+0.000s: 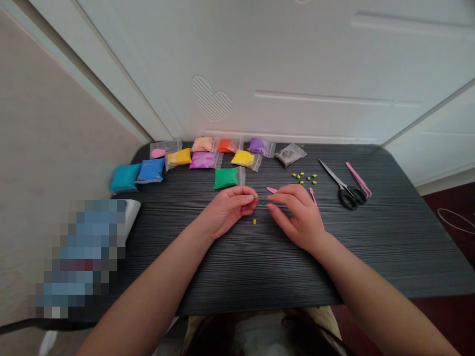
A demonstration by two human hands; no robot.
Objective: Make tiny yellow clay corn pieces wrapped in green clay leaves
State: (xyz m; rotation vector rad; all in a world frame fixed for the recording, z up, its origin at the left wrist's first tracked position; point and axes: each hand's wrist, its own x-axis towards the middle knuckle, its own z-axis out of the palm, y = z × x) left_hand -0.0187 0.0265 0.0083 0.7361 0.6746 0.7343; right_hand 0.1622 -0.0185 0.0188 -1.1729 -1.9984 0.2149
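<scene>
Left-hand fingers (243,200) are pinching a tiny green bit (254,197) above the middle of the bench (222,267), right-hand fingers (276,213) are hovering by a thin green sliver (263,203), grip unclear, yellow oval (254,221) is lying nearer the front edge

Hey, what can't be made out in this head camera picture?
Head view:
Small green piece: partly hidden by the left hand.
Thin green strip near the right hand: too small to tell whether it's gripped.
Flat pink tool: remainder hidden by the right hand.
Blue-grey patch, left: pixelated.
Thin whitish cord: cut by right edge.
</scene>
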